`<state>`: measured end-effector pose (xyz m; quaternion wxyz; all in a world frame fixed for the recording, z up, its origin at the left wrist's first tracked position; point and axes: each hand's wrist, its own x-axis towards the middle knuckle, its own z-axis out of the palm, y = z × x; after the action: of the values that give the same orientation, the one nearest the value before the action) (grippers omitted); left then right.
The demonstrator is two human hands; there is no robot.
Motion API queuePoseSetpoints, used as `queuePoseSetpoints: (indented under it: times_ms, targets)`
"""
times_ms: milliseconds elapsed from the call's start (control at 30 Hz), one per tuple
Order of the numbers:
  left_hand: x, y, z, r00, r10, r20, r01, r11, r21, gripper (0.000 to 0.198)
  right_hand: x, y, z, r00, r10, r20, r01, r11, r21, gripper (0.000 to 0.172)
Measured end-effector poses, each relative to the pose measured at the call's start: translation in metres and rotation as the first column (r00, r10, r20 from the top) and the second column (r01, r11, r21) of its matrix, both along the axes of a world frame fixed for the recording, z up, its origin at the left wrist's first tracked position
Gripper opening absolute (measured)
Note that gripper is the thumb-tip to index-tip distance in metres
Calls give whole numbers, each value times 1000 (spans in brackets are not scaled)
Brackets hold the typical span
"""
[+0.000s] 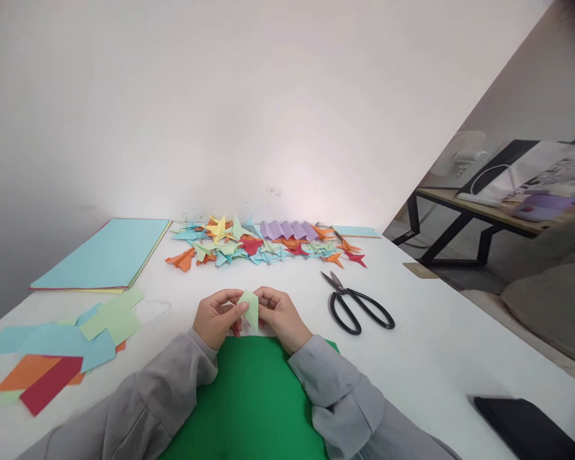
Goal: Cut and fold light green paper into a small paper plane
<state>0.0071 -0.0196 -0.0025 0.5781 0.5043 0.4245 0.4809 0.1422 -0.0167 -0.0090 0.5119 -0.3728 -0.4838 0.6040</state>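
A small folded piece of light green paper is held upright between my two hands, above the far edge of a green sheet. My left hand pinches its left side, with the thumb on the near face. On the other side my right hand grips the right edge; some of its fingertips are hidden behind the paper. Black-handled scissors lie to the right of my right hand, blades slightly apart. Loose paper pieces in blue, green, orange and red lie to the left.
Many folded paper shapes are heaped along the wall, with a pleated purple paper among them. A stack of coloured sheets lies at the back left. A black flat object sits at the right front of the white table.
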Motion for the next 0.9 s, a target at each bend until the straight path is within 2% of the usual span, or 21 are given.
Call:
queuePoseSetpoints:
  times_ms: [133, 267, 533, 900]
  targets:
    - [0, 0, 0, 999, 35, -23, -35, 999, -19, 33, 2, 1, 1, 997, -34, -62, 31, 999, -40, 25]
    - [-1, 2, -1, 999, 35, -16, -35, 999, -34, 31, 2, 0, 1, 1000, -21, -16, 21, 1000, -16, 18]
    - [-3, 1, 3, 986, -29, 166, 47, 993, -104, 39, 2, 2, 1, 984, -142, -106, 134, 988, -76, 16]
    - [-2, 0, 1, 997, -12, 81, 17, 998, -61, 39, 2, 2, 2, 985, -139, -106, 129, 987, -97, 17]
